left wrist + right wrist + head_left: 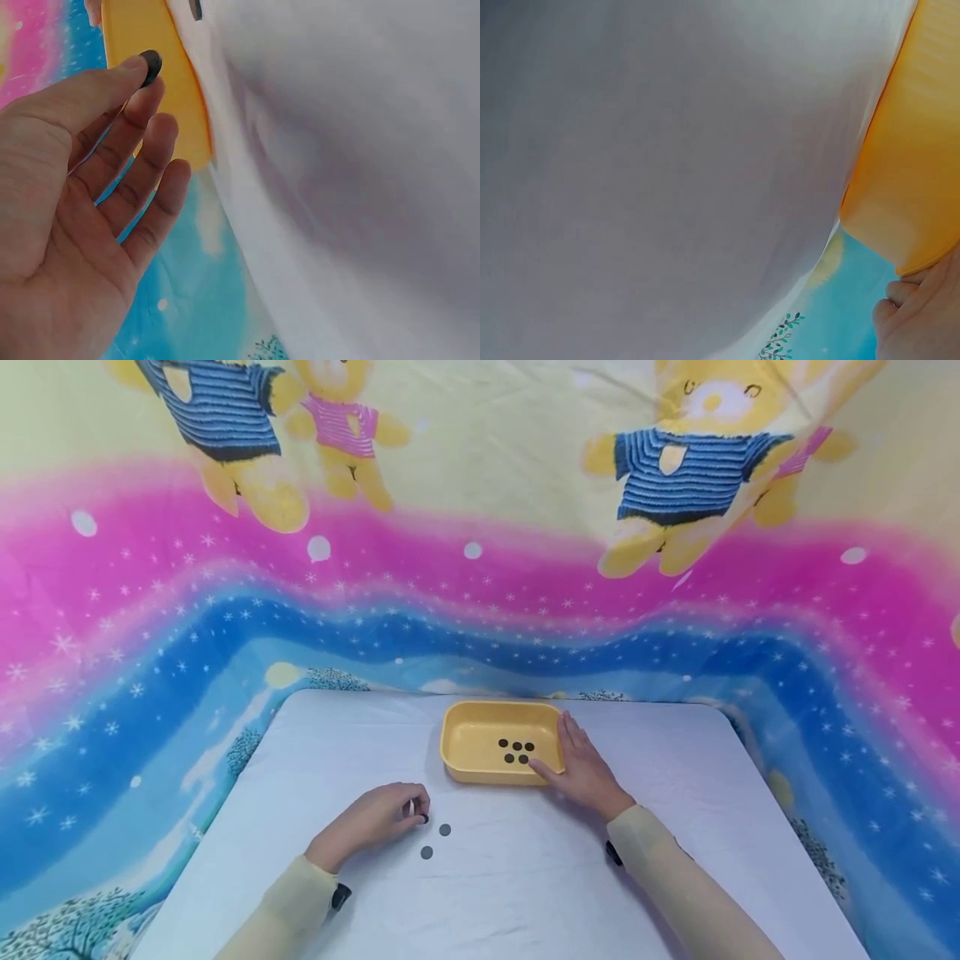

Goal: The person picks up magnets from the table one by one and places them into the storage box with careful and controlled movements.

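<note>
Between thumb and fingertip, my left hand (378, 817) pinches a small black disc (152, 67), held just above the table. In the left wrist view its other fingers are spread and loosely bent. Two flat grey discs (446, 830) lie on the table just right of this hand. Behind them stands a yellow rectangular tub (480, 776), with several dark discs (517, 747) on its floor. My right hand (588, 774) holds the tub by its right end, thumb over the front rim and fingers along the outer side. The right wrist view shows only part of that hand.
A white cloth covers the table (480, 893), and the tub stands near its far edge. A patterned curtain (480, 577) with bears and snowflakes hangs around the back and both sides. Dark wrist devices (341, 897) show at both sleeves.
</note>
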Action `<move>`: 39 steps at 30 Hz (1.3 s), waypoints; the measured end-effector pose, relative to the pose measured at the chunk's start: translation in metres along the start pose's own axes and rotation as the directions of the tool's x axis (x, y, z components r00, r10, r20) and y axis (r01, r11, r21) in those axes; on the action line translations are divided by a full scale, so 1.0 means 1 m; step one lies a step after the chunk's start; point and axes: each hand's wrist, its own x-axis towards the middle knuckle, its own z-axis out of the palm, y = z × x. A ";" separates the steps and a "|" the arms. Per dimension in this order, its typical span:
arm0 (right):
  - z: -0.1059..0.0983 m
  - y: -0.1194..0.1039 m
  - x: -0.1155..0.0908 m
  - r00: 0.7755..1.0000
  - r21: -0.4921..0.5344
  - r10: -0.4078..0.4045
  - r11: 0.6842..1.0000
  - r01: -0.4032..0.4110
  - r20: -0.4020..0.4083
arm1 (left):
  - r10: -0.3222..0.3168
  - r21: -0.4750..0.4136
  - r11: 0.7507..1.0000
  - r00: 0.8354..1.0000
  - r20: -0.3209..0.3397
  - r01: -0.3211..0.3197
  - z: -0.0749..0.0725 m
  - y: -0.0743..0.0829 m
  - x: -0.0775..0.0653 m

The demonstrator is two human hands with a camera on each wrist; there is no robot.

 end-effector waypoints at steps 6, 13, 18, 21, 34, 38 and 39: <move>-0.001 -0.001 0.000 1.000 -0.013 -0.014 1.000 0.014 0.014 | -0.006 0.005 1.000 0.997 -0.080 0.006 -0.007 0.007 0.015; -0.001 -0.001 0.000 1.000 -0.021 -0.007 1.000 0.008 0.003 | -0.048 -0.034 0.998 0.987 -0.152 0.044 -0.015 0.016 0.037; -0.001 -0.001 0.000 1.000 -0.022 -0.004 1.000 0.004 -0.001 | -0.069 -0.047 0.997 0.982 -0.178 0.062 -0.015 0.019 0.054; -0.001 -0.001 0.000 1.000 -0.021 -0.009 1.000 0.009 0.006 | -0.071 -0.065 0.996 0.979 -0.191 0.060 -0.015 0.021 0.062; -0.002 -0.001 0.000 1.000 -0.011 0.010 1.000 -0.009 0.021 | -0.018 -0.118 0.993 0.986 -0.167 -0.002 -0.017 0.028 0.108; -0.001 -0.002 0.000 1.000 -0.012 0.015 1.000 -0.015 0.017 | -0.025 -0.120 0.993 0.991 -0.135 0.009 -0.013 0.027 0.119; -0.001 -0.003 0.000 1.000 -0.011 0.018 1.000 -0.017 0.017 | -0.027 -0.123 0.992 0.991 -0.129 0.011 -0.012 0.027 0.122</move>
